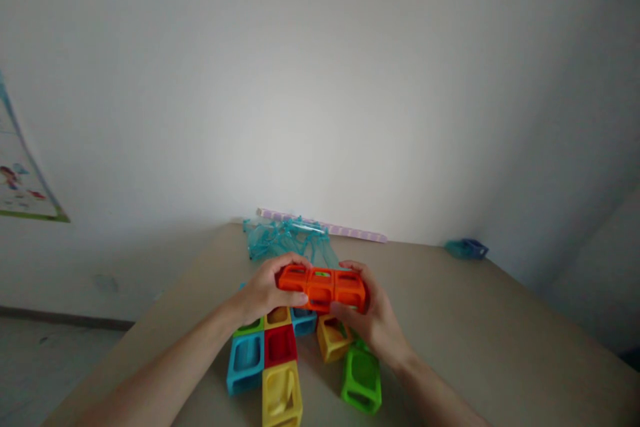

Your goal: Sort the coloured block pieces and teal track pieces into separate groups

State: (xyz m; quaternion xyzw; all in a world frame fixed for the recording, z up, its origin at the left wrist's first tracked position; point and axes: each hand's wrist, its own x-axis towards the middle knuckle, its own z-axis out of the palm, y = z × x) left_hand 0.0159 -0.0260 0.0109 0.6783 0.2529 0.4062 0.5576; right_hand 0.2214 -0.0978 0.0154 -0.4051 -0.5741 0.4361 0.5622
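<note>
Two hands gripped an orange block row (323, 287), long axis running left to right, left hand (263, 295) and right hand (373, 317) fingers curled around its ends, held above coloured blocks (280, 363) on the table (475, 327).

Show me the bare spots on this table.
Widest: the table right of the right hand and green block, up to the small blue item. Narrower strip left of the left hand. Crowded: the middle, with orange row, coloured blocks, teal plastic.
</note>
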